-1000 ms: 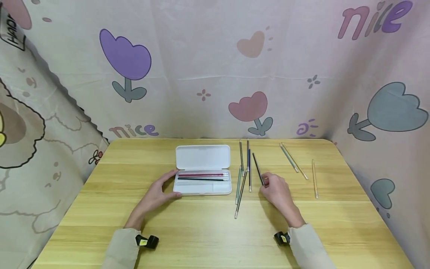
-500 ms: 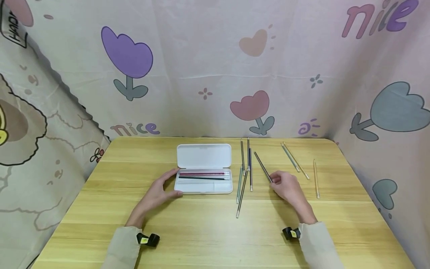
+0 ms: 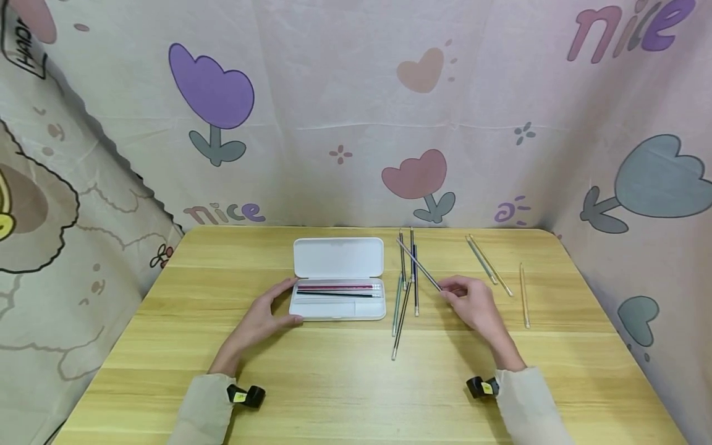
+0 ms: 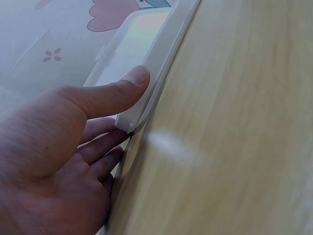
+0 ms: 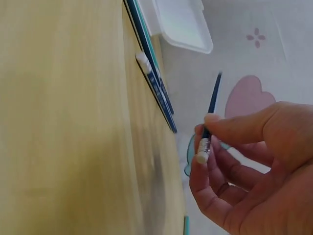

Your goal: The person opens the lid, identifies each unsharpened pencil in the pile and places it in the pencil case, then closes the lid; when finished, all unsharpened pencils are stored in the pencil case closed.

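Observation:
My left hand (image 3: pixel 260 318) holds the left end of an open white pencil case (image 3: pixel 322 308), thumb at its front corner and a finger near its hinge side. In the left wrist view the thumb lies on the wall of the pencil case (image 4: pixel 155 76). Red and black pencils lie lengthwise inside. To the right, my right hand (image 3: pixel 473 301) pinches a dark pencil (image 3: pixel 419 267) by its eraser end. The right wrist view shows that pencil (image 5: pixel 213 98) raised off the table, its white eraser toward the camera and its other end pointing away.
Several loose dark and green pencils (image 3: pixel 416 296) lie beside the case, some crossing. Farther right are a grey-blue pencil (image 3: pixel 481 259), a yellow pencil (image 3: pixel 492 269) and another yellow pencil (image 3: pixel 524 296). A printed cloth (image 3: pixel 311 123) hangs behind the wooden table (image 3: pixel 334 389).
My right hand has moved right and lifted the dark pencil, whose far end has swung left over the loose pencils. The left hand has stayed at the case.

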Demonstrator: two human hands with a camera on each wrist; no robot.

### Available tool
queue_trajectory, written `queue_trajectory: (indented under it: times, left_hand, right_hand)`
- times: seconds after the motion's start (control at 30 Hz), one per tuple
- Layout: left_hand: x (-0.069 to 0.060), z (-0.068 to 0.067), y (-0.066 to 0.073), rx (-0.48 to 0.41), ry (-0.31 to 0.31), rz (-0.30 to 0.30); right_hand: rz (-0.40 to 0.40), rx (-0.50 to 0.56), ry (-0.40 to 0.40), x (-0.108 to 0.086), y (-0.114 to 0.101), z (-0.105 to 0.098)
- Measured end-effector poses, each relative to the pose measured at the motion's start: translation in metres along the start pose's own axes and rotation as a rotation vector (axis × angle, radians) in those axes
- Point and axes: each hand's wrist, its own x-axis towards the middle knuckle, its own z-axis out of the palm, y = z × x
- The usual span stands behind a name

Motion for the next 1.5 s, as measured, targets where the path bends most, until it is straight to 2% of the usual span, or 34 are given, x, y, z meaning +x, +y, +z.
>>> queue_trajectory:
  times: [0.33,0.53,0.87,1.17,1.5]
  left_hand:
    - [0.002,0.001,0.004,-0.022,-0.008,-0.003]
    - [0.002,0.001,0.002,-0.022,-0.005,0.001]
    - [0.002,0.001,0.001,-0.015,0.001,-0.001]
    - [0.001,0.001,0.001,-0.010,0.001,-0.016]
    - [0.000,0.001,0.001,-0.008,-0.001,-0.015]
  right_hand:
    - [-0.044,0.086,-0.053,-0.001,-0.012,0.023]
    - [-0.113,0.101,-0.080,-0.001,-0.018,0.038]
    - [-0.154,0.039,-0.181,0.006,-0.036,0.043]
    - [-0.162,-0.042,-0.098,0.023,-0.043,0.064]
    - [-0.222,-0.023,-0.128,0.033,-0.054,0.092]
